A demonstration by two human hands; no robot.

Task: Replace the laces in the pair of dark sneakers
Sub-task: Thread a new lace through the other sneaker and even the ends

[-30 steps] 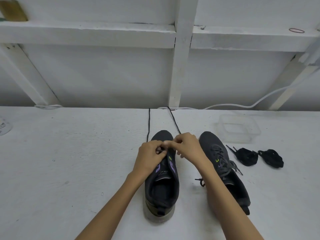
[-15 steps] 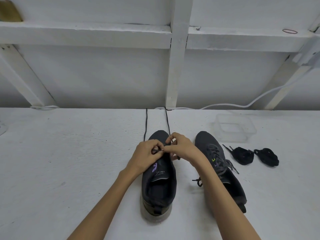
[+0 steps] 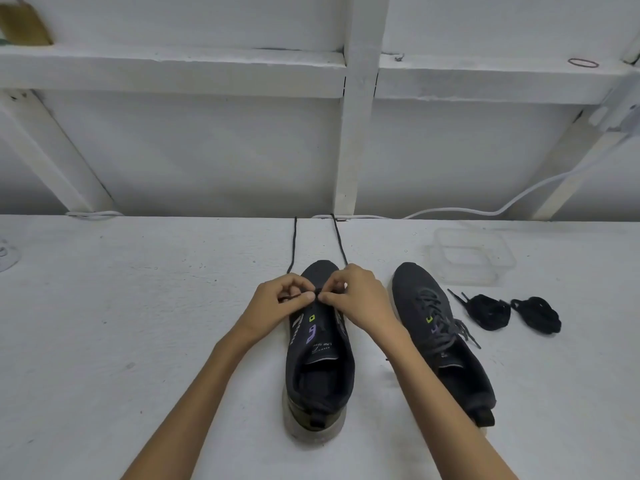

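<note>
Two dark sneakers stand on the white table with their toes pointing away from me. The left sneaker [image 3: 320, 368] has an open throat, and a black lace [image 3: 293, 247] runs from its toe end in two strands toward the wall. My left hand [image 3: 282, 303] and my right hand [image 3: 356, 297] meet over its lowest eyelets, and both pinch the lace between thumb and fingers. The right sneaker [image 3: 440, 334] is still laced with a loose grey lace. Two black lace bundles [image 3: 490, 311] [image 3: 538, 315] lie to its right.
A clear plastic container [image 3: 471, 254] sits behind the right sneaker. A white cable [image 3: 485, 211] runs along the wall at the table's back edge. White shelf beams and a vertical post [image 3: 356, 133] rise behind the table.
Both hands stay pinched together over the left sneaker's front eyelets, with only small finger shifts. The view has drifted slightly.
</note>
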